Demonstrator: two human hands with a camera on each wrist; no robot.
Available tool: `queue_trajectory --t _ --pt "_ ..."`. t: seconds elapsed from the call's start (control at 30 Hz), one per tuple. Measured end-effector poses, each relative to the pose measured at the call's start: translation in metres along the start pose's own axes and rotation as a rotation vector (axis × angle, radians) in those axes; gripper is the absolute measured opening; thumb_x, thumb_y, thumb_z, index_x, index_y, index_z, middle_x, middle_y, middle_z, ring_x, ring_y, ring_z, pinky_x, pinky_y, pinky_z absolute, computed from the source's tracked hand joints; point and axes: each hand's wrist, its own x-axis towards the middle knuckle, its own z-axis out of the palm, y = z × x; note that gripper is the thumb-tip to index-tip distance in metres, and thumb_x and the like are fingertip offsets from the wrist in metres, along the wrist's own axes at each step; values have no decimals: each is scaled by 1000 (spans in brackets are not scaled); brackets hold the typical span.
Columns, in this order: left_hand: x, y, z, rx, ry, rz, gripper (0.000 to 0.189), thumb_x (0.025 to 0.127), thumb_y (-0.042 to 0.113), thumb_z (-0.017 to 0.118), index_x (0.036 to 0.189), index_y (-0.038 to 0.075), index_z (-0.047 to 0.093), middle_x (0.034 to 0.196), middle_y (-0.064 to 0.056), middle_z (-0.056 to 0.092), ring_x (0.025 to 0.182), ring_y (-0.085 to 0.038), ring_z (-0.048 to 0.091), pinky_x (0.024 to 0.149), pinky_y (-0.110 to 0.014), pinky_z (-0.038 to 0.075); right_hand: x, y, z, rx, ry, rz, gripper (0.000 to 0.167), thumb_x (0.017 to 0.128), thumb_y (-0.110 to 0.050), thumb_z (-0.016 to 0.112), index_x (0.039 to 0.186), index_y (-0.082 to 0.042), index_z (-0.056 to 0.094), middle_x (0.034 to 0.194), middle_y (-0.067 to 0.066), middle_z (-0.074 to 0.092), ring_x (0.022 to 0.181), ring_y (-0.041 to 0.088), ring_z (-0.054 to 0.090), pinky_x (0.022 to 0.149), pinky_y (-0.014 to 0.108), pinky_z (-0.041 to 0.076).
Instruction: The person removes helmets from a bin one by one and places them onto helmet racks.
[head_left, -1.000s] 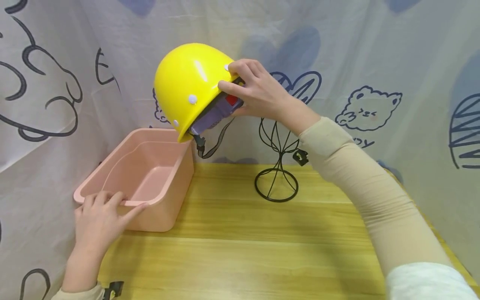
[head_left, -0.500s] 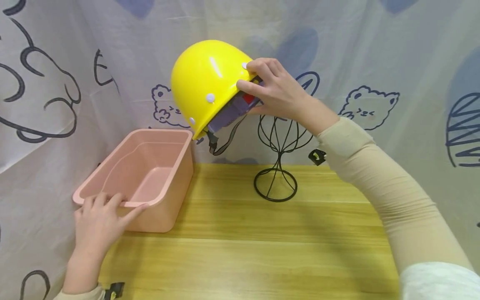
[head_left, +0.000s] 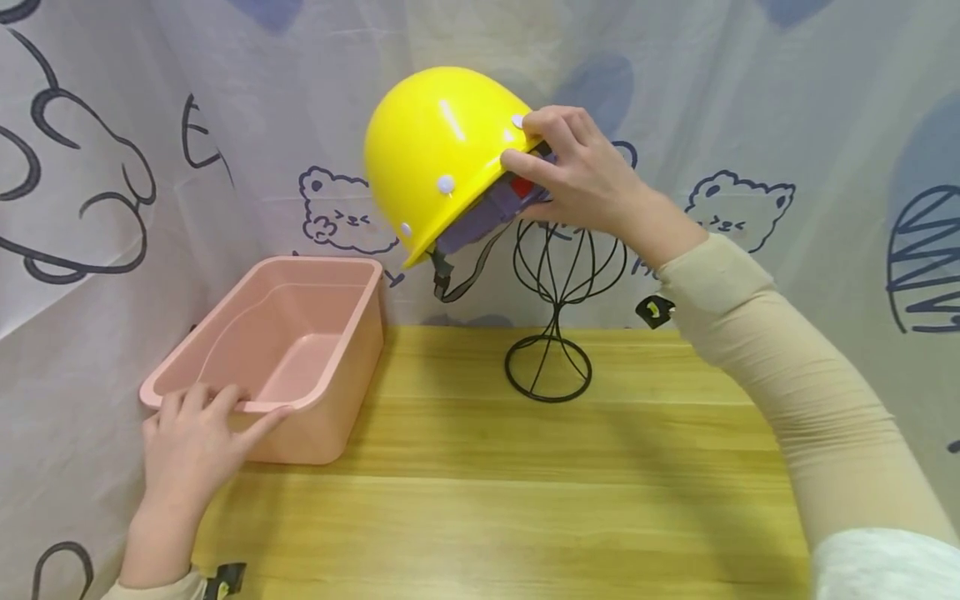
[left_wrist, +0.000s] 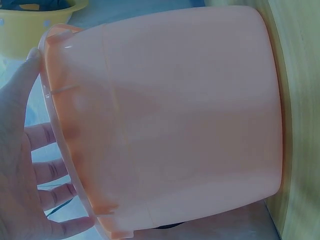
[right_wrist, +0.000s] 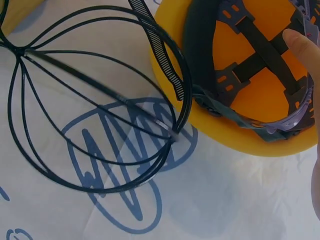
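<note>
One left hand (head_left: 191, 454): grips the near rim of an oblong pink plastic tub (head_left: 348, 383), well apart from the helmet.
Helmet: glossy yellow domed hard helmet (head_left: 442, 142), held aloft between tub and stand, crown tipped up-left, open underside slanting right.
Strap: black webbing chin strap (right_wrist: 159, 52) overlaps the wires in the right wrist view and could snag; contact cannot be told.
Stand: black wire, balloon-topped stand (head_left: 556, 305), upright on a wooden table (head_left: 525, 500), below and right of the helmet.
Right hand (head_left: 592, 171): pinches the helmet's right edge.
</note>
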Motion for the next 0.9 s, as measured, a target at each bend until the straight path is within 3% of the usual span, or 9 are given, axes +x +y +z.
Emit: queue_trajectory --t 0.3,0.9 --pt "0 -1 0 5 4 -4 58 78 67 66 98 13 61 106 -20 55 106 -49 44 75 -69 34 -12 3 -7 -16 -34 32 71 73 -35 86 126 -19 41 127 22 37 118 40 38 100 51 42" --pt "0 1 -2 12 -10 -11 59 78 67 66 101 13 61 107 -21 55 107 -50 43 77 -70 34 -52 8 -11 -6 29 74 79 62 -29 93 122 -15 45 118 22 39 109 39 38 92 52 41"
